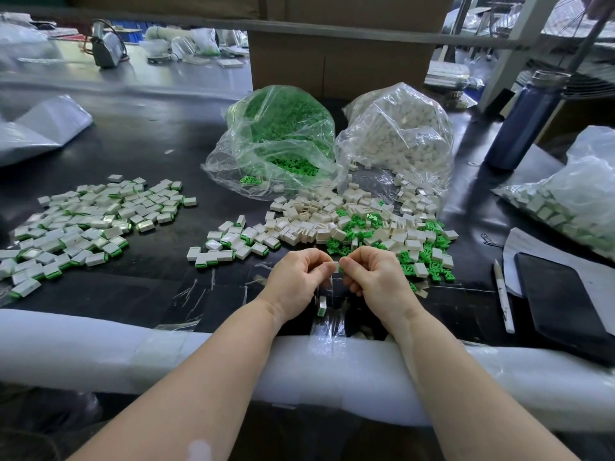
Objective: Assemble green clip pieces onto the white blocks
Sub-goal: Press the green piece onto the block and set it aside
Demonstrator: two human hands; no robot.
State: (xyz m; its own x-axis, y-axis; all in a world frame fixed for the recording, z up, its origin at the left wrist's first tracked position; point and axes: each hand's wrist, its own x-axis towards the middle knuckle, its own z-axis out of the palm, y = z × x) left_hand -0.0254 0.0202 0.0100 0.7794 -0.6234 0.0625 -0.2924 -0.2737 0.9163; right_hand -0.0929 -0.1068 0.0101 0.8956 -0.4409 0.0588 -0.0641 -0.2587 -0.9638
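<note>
A: Evidently a white block (333, 265) is pinched in the left hand (298, 281) while a green clip (339, 268), barely visible, is pinched against its end by the right hand (372, 277). Why is the pair held so near the table's edge?

B: Probably so that the forearms can be rested on the white foam padding (100, 344) while the clip is pressed home. A finished piece (322, 307) is seen just below the left hand; whether it is held or lying there cannot be told.

A: And the piles?

B: Loose blocks and clips (366, 224) are kept within reach ahead of the hands, spilled from the green bag (276, 141) and the white bag (399, 134). Assembled pieces (83, 221) are set apart to the left, presumably to keep done and undone work unmixed.
</note>
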